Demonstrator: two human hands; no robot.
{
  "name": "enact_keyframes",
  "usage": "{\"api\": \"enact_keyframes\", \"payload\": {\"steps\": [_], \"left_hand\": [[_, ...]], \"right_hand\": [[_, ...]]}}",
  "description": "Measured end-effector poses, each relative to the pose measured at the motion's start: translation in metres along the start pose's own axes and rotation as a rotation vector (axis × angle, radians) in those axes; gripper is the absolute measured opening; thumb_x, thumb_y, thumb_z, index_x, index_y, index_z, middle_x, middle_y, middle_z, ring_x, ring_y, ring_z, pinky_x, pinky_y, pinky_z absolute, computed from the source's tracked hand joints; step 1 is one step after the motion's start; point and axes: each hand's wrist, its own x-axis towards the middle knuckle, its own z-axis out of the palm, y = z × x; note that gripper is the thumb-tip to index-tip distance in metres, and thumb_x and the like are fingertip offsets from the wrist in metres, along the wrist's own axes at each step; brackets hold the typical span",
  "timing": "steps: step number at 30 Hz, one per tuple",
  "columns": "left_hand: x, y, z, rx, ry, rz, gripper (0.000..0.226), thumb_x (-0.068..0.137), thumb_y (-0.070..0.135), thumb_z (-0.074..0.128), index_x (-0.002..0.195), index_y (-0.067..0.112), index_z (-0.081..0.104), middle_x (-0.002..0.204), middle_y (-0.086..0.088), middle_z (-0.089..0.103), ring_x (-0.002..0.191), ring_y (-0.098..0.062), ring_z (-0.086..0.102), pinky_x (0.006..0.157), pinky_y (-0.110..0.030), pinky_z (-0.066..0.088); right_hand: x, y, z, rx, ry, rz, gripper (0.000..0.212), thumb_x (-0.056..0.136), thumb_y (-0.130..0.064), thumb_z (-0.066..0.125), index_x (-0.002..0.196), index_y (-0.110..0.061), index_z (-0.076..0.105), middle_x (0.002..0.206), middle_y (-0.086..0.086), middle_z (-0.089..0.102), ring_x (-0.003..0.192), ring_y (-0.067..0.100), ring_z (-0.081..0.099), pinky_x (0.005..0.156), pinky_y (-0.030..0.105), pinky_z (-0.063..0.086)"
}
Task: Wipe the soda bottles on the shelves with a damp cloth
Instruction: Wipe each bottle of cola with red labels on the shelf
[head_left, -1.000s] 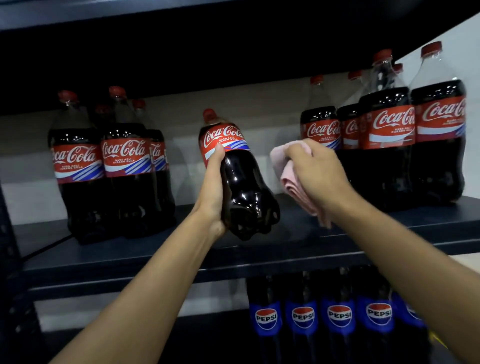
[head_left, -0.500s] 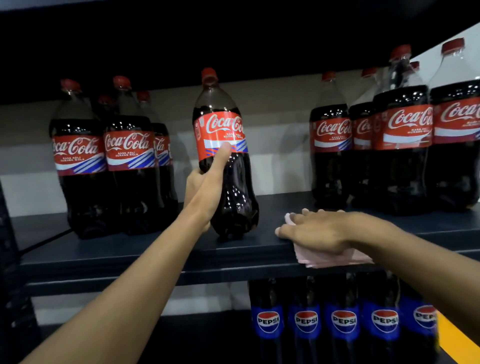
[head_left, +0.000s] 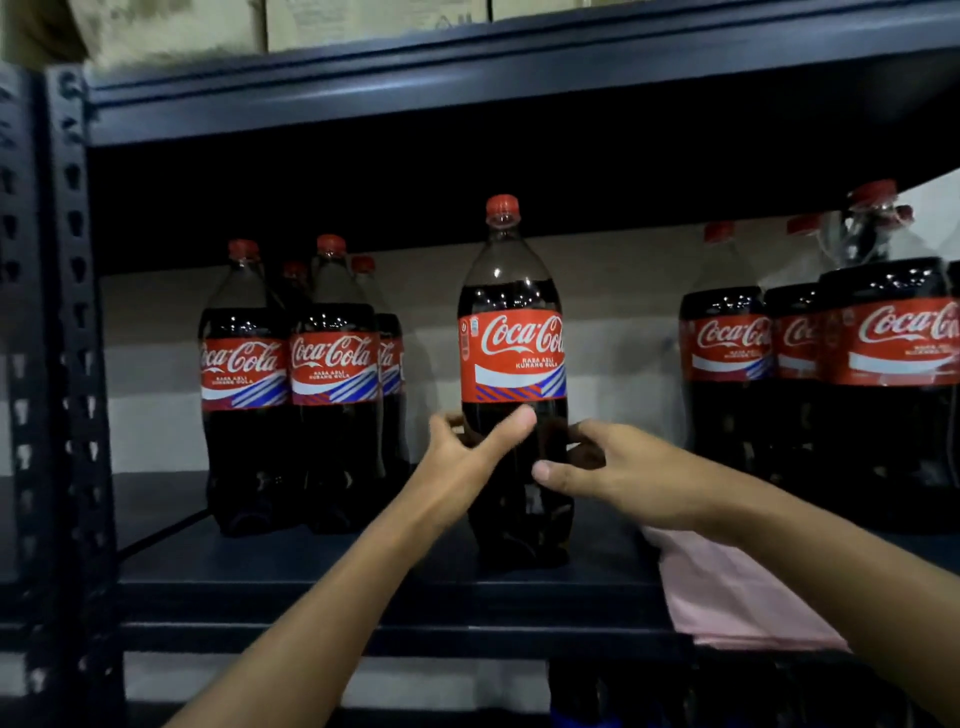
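I clasp bottle (head_left: 511, 353) w/ L grip (head_left: 467, 457) & R grip (head_left: 618, 470), prob. steadying it upright on shelf (head_left: 311, 577) (cloth (head_left: 727, 592) lies free).

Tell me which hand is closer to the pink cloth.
Right. The right hand is at the right of the middle bottle, just above the pink cloth; the left hand is at its left, farther away.

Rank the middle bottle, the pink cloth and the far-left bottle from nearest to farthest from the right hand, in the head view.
1. Middle bottle: centre; the right hand holds it.
2. Pink cloth: just below-right, on the shelf edge.
3. Far-left bottle: at the shelf's left end.
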Motion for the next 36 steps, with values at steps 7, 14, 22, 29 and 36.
{"api": "enact_keyframes", "payload": {"steps": [7,14,22,29,36], "left_hand": [[-0.013,-0.011,-0.035,0.345,0.045,-0.056,0.079,0.071,0.076,0.077,0.127,0.027,0.05,0.116,0.012,0.063,0.105,-0.002,0.063,0.082,-0.021,0.051],[0.022,-0.033,-0.02,0.544,0.201,-0.087,0.038,0.104,0.042,0.061,0.124,0.01,0.062,0.123,-0.007,0.068,0.11,-0.026,0.066,0.087,-0.031,0.052],[0.047,-0.037,-0.013,0.643,0.144,-0.194,0.055,0.103,0.024,0.059,0.146,-0.001,0.037,0.147,-0.026,0.053,0.134,-0.041,0.055,0.101,-0.036,0.046],[0.054,-0.054,-0.015,0.636,0.117,-0.216,0.071,0.099,0.03,0.068,0.153,0.0,0.034,0.154,-0.027,0.041,0.142,-0.042,0.047,0.112,-0.038,0.041],[0.063,-0.067,-0.02,0.583,0.133,-0.188,0.069,0.093,0.032,0.07,0.148,0.0,0.043,0.146,-0.025,0.054,0.136,-0.041,0.054,0.11,-0.038,0.046]], "right_hand": [[0.034,-0.015,0.011,-0.218,0.007,0.033,0.028,0.091,-0.052,0.071,0.102,-0.03,0.058,0.104,-0.007,0.07,0.093,0.005,0.065,0.074,0.015,0.049],[0.1,-0.01,0.039,-0.274,0.006,0.094,0.045,0.095,-0.048,0.069,0.123,-0.013,0.064,0.12,0.01,0.069,0.111,0.025,0.065,0.094,0.032,0.053],[0.146,0.003,0.073,-0.088,0.112,0.229,0.064,0.096,-0.044,0.069,0.138,-0.003,0.044,0.126,0.015,0.059,0.1,0.027,0.058,0.077,0.031,0.045],[0.16,0.006,0.096,-0.082,0.197,0.196,0.057,0.099,-0.044,0.064,0.135,-0.004,0.046,0.135,0.016,0.061,0.122,0.034,0.059,0.089,0.033,0.047],[0.167,0.006,0.105,-0.113,0.208,0.194,0.056,0.102,-0.043,0.059,0.136,-0.001,0.044,0.137,0.02,0.06,0.126,0.037,0.057,0.094,0.035,0.046]]}}
